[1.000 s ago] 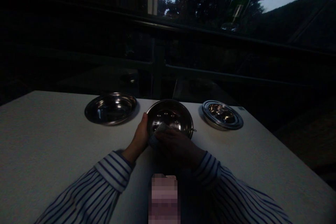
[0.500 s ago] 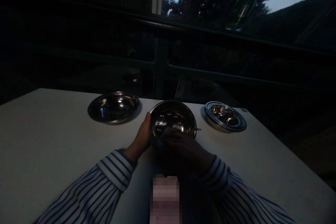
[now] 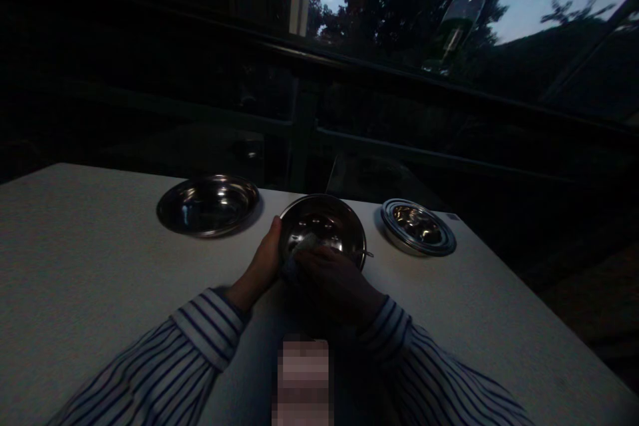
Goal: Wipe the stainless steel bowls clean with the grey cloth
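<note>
in dim light, the left hand (image 3: 263,263) grips the side of a shiny metal bowl (image 3: 324,210), thumb at the rim, other fingers hidden behind; the bowl tilts toward the person. the right hand (image 3: 339,279), just right of the left fingers, holds a greyish cloth (image 3: 305,243) against the bowl's inside, fingers closed over it. past the left fingers, farther left, a wide metal dish (image 3: 207,206) rests on the white table (image 3: 124,279); past the right fingers, farther right, sits a layered-rim metal dish (image 3: 418,226)
</note>
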{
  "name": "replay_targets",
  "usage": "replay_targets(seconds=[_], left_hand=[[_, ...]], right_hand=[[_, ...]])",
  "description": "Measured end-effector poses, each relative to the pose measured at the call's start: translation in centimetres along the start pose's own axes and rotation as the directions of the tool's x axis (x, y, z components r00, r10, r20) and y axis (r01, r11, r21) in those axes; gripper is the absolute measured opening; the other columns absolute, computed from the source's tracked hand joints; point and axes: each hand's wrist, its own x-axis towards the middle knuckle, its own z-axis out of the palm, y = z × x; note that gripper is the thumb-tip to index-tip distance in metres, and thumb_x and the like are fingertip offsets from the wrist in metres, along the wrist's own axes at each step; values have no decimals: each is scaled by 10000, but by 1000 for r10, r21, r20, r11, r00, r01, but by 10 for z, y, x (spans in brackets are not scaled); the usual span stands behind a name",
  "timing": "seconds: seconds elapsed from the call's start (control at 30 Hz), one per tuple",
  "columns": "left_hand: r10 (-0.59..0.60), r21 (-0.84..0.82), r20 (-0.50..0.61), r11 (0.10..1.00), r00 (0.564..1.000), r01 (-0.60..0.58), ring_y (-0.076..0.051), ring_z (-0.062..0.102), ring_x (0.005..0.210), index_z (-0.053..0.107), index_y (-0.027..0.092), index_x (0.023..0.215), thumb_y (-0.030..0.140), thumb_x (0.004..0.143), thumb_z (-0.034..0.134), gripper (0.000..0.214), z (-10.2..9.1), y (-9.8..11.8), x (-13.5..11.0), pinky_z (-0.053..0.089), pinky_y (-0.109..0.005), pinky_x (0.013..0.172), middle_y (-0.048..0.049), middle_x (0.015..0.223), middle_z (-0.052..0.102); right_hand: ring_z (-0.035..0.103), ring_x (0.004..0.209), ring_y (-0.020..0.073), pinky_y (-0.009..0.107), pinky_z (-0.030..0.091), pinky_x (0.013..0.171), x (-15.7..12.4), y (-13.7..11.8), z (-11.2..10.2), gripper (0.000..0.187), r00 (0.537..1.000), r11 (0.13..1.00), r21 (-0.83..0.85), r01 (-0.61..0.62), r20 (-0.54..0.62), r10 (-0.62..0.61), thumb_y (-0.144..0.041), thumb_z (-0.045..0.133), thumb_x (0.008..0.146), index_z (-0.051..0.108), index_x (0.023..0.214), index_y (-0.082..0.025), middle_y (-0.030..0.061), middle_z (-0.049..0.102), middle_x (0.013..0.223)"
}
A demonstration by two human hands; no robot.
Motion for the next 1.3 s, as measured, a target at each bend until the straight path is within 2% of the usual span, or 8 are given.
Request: replay_targets(seconds=[0.23,0.4,0.57,0.77,0.87,1.0,1.2,1.3], left_hand=[[-24,-6,-17,1000,1000,24,-260,588,1040,672,136,969,599,749,467,552,6,4,-3,380,-381,962,-94,945,716],[-38,-40,-21,998,999,37,-254,607,1006,666,125,984,592,764,451,559,7,6,-5,378,-381,963,-94,932,719],[-19,-9,-21,1000,1000,18,-263,596,1025,669,134,989,587,750,477,547,6,6,-5,381,-380,959,-94,958,714],[-58,-22,17,998,998,59,-263,606,1004,672,128,960,613,758,434,577,5,7,-7,404,-384,936,-93,900,724],[-22,39,-6,999,1000,22,-265,596,1022,679,137,949,623,734,462,574,0,3,-5,390,-381,948,-91,900,724],[21,59,-26,998,999,-19,-270,596,1018,684,133,937,623,718,485,573,-1,1,-4,389,-388,948,-99,905,722],[18,16,-36,1000,999,-18,-260,606,1000,682,137,939,613,730,479,558,7,8,-10,401,-384,935,-84,859,728],[27,32,-48,999,998,-25,-263,603,1002,680,128,934,618,721,487,568,4,7,-8,393,-388,942,-90,873,726]], right_hand=[[526,986,224,349,450,804,-6,0,-2,265,996,999,-24,-38,84,40,-208,436,873,540,1109,-148,90,624,1057],[472,1079,221,350,418,872,-2,-1,0,356,1000,1000,-5,-4,1,4,-209,428,876,456,1220,-122,107,558,1189],[522,984,221,343,457,795,-6,0,-1,306,999,1000,-6,-28,41,28,-214,422,878,522,1159,-147,87,615,1088],[444,1121,240,396,384,937,2,-4,11,359,987,996,31,79,-139,-74,-243,377,900,467,1217,-102,105,544,1227],[487,1069,219,363,413,892,-6,-6,4,290,996,995,53,86,-42,-84,-244,392,892,541,1111,-126,87,601,1130],[560,929,229,398,428,819,-18,-8,-6,212,994,999,-30,-45,98,48,-247,443,861,604,972,-167,62,664,946],[451,1135,240,385,389,918,-6,-19,9,403,998,1000,2,20,-57,-20,-270,410,879,446,1238,-91,122,555,1209],[490,1090,252,406,390,907,-11,-19,2,366,1000,1000,-20,-17,21,17,-256,422,869,495,1197,-111,105,608,1125]])
